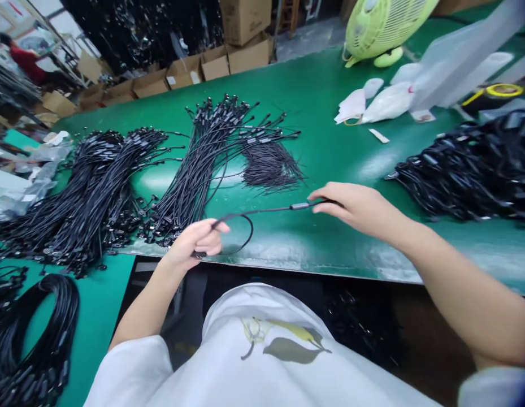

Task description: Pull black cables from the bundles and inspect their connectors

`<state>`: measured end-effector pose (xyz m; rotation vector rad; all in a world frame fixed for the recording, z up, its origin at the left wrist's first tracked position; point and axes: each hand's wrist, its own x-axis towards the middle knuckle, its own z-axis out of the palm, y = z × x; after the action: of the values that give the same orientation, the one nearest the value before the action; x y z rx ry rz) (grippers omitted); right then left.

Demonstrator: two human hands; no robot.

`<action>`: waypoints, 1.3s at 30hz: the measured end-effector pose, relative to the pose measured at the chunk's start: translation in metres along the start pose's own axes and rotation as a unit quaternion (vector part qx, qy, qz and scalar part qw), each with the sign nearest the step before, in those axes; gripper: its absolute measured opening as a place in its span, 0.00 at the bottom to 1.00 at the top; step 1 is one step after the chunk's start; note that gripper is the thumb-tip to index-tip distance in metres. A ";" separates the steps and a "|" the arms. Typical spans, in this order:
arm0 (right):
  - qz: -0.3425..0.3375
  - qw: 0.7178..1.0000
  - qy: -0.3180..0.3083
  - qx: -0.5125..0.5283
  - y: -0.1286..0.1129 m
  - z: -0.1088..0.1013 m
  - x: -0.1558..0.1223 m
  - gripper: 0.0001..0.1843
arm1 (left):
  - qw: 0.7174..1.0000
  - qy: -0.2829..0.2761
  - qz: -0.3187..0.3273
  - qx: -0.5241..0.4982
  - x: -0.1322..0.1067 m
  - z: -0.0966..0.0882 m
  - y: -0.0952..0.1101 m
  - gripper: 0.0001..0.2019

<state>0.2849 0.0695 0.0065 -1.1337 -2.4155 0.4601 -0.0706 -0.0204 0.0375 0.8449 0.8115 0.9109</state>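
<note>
A thin black cable (266, 211) stretches between my two hands above the front of the green table. My left hand (200, 237) is closed around one end, and a loop of the cable hangs beside its fingers. My right hand (351, 206) pinches the other end, just past a small grey sleeve (299, 206) on the cable. Beyond my left hand lies a bundle of black cables (198, 164) with small connectors at its ends. A pile of short, thin black strands (270, 164) sits behind the held cable.
Larger cable bundles (88, 192) lie at the left, with a coiled bundle (37, 333) nearer me. A heap of black cables (478, 169) is at the right. Behind it are white plastic bags (389, 102), yellow tape (504, 90) and a green fan (385, 28). Cardboard boxes (186, 72) line the far edge.
</note>
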 end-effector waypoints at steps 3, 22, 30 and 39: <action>-0.022 0.998 0.059 0.002 -0.001 0.021 -0.013 0.19 | 0.981 0.149 0.092 -0.089 0.004 -0.005 0.012 0.12; 0.095 0.898 0.177 0.391 -0.080 0.077 0.013 0.17 | 0.998 0.027 0.044 0.049 0.048 0.046 -0.059 0.20; 0.211 0.669 0.156 0.695 -0.097 0.097 0.016 0.17 | 0.991 0.112 0.074 -0.024 0.042 0.060 -0.092 0.26; 0.212 0.634 0.130 0.732 -0.121 0.110 0.011 0.20 | 0.970 0.063 0.013 0.233 0.037 0.038 -0.099 0.25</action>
<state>0.1450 -0.0087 -0.0281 -0.7399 -0.7592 1.7685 0.0089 -0.0328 -0.0412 1.2167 1.1524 0.8131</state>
